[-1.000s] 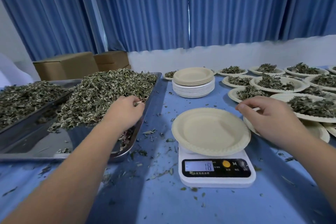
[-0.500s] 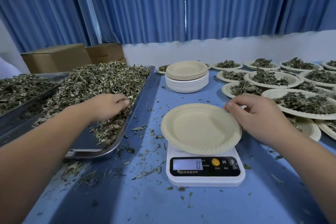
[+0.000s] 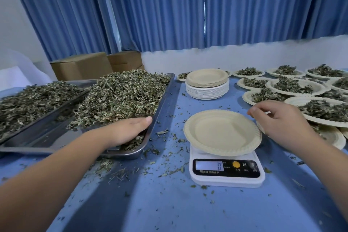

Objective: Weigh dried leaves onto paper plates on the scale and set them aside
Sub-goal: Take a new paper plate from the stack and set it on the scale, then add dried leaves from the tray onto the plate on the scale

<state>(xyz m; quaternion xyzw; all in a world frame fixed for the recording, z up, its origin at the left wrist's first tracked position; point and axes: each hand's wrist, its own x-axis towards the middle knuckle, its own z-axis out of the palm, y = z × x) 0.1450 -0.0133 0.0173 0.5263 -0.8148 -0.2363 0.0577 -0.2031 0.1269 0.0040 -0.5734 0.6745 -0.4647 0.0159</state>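
Since a moment ago the left hand (image 3: 130, 132) has slid off the crest of the heap of grey-green dried leaves (image 3: 122, 96) into the near right corner of the shallow steel tray (image 3: 56, 137), and the right hand (image 3: 280, 120) has come off the rim of the round beige paper plate (image 3: 222, 132). That plate sits bare on the white digital scale (image 3: 226, 175), whose display reads 0, so it looks zeroed and ready for a load. The heap lies at 9 to 10 o'clock from the scale, probably to keep the scooping reach short. The left fingers are buried in it, so I cannot tell whether they have closed on a handful. At the plate's 2 o'clock the right hand hovers with fingers loosely curled round nothing, likely ready to steady it. The leaves look crumbled, dry and flaky, with crumbs strewn over the blue table (image 3: 169, 203). Filled paper plates (image 3: 293, 86) crowd 1 to 3 o'clock.
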